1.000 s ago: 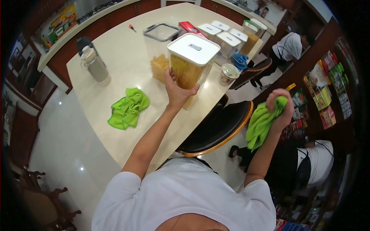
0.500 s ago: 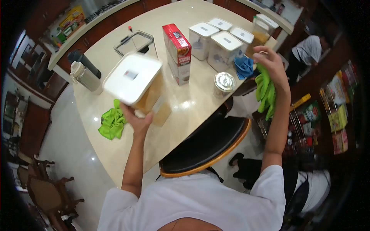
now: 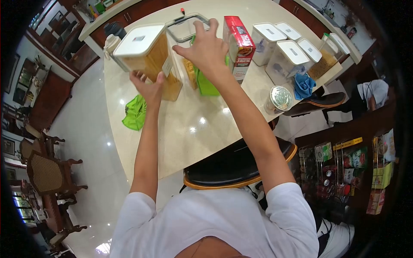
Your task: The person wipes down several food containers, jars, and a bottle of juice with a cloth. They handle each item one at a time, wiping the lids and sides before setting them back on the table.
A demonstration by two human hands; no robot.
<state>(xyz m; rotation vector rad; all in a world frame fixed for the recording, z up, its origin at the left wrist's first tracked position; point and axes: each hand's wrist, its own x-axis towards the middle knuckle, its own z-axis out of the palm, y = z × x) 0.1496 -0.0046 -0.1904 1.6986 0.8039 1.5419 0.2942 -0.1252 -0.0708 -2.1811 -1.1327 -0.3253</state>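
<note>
A tall clear container (image 3: 151,64) with a white lid and yellowish contents stands at the table's left side. Against its near side, just under the lid, my left hand (image 3: 149,89) has its fingers spread. My right hand (image 3: 208,50) is to the right of the container, thumb and forefinger stretched apart. Below that palm hangs a lime-green cloth (image 3: 207,82), its gripped part hidden behind the hand. Between the cloth and the container, a yellow item (image 3: 189,72) shows in part. Nearer me on the table lies another lime-green cloth (image 3: 135,112), crumpled.
A red cereal box (image 3: 239,51) stands behind my right wrist. Several white-lidded containers (image 3: 284,60), a blue cloth (image 3: 304,86) and a jar (image 3: 278,99) are at the right. A black-rimmed clear container (image 3: 188,26) is farther back. A chair (image 3: 232,167) adjoins the near edge; another person (image 3: 374,94) is far right.
The tall container has moved left and farther back with my left hand. My right hand has swung from the table's right edge to beside it, carrying the green cloth. The view has turned.
</note>
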